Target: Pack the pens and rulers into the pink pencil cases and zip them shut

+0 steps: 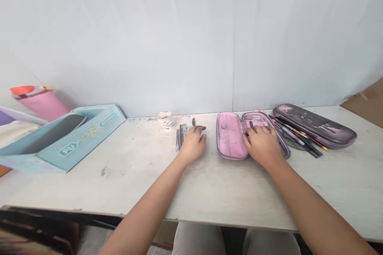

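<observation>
My left hand [194,143] rests on the table over several clear rulers [180,134]. Its thumb and forefinger are apart, with nothing visible between their tips. The dark end of a pen [193,121] sticks out beyond this hand; the rest is hidden beneath it. An unzipped pink pencil case [231,135] lies spread flat, its two halves side by side. Over the right half is my right hand [265,145], with fingers curled down into it. Beside its fingers shows the end of a dark pen [251,124], which it seems to grip; the fingertips are hidden.
Right of the case, several pens and pencils [295,133] lie by a closed dark pencil case [314,123]. A paper cup [165,120] stands near the wall. A light-blue box [80,143] holding a dark case is at left. A cardboard piece [366,101] leans at far right.
</observation>
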Motion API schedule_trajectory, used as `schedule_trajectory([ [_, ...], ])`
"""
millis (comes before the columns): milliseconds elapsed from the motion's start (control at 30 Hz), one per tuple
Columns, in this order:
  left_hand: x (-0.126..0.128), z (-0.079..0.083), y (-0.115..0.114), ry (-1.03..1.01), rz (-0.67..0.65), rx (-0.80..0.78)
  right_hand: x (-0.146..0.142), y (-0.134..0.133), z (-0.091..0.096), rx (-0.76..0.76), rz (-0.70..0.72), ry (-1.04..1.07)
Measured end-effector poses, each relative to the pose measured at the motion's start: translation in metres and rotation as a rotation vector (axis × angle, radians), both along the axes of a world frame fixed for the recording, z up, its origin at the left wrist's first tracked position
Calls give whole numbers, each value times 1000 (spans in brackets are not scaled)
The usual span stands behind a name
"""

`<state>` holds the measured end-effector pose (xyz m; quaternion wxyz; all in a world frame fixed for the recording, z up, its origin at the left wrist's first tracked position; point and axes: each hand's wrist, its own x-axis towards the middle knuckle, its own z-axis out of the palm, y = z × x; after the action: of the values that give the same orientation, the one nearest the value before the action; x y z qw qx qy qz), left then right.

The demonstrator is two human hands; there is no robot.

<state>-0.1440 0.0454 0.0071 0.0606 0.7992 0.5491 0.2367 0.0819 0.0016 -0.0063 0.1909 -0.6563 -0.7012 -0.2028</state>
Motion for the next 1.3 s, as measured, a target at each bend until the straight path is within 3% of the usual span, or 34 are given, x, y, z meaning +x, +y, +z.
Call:
schedule_trajectory([
  [100,-25,-9,4,34,123,4,1,-2,-5,35,23,-40],
  [267,-34,-14,-1,84,125,14,-7,-7,-6,27,60,-86],
  [400,-34,-16,-5,193,135,33,-51,4,10,-36,140,-114],
  [533,-38,-19,-7,228,164,11,-111,34,24,-184,264,-95],
  [633,-42,-21,-7,203,162,-23,-144,57,23,-304,234,-123],
  [767,-45,-24,-3,132,127,-62,-163,70,16,-412,224,-185],
  [900,-42,-21,-5,44,95,-25,-157,60,16,-341,241,-181],
  [1033,-27,-19,-13,-70,-120,9,-127,35,19,-208,216,-121],
  [1167,7,-20,-24,-137,-393,54,-80,5,20,-112,157,-124],
  [1300,57,-16,-34,-48,-515,67,-27,-18,13,-42,57,-143],
])
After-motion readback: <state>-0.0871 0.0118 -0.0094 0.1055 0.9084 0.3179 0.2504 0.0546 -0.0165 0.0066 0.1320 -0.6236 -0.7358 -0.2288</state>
